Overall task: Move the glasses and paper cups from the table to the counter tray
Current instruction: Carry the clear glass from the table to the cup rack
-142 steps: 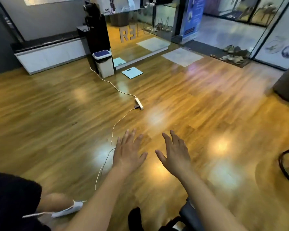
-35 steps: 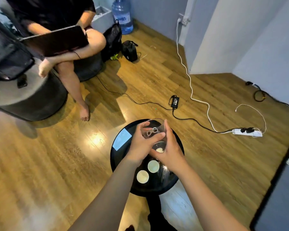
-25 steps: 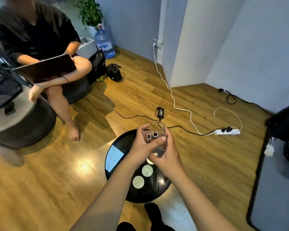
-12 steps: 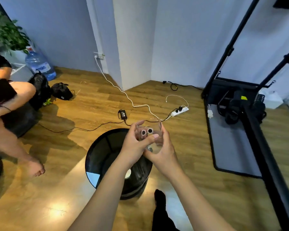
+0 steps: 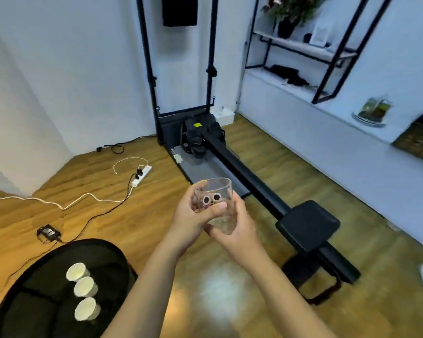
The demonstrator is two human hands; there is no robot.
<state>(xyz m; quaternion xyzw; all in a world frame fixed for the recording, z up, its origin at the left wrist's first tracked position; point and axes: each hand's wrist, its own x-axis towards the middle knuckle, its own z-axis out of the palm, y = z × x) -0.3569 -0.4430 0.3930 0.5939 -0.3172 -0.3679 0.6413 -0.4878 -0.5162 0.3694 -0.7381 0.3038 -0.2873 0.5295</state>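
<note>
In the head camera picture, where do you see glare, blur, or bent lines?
Head view: a white patch of glare lies on the wooden floor under the forearms; the right edge is smeared, so the dark woven basket is blurred; the black vertical poles lean from wide-angle distortion; the clear glass with cartoon eyes, held by both hands, stays fairly sharp.

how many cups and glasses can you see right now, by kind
paper cups: 3, on the black round table
glass: 1, held by left hand and right hand
total: 4
</note>
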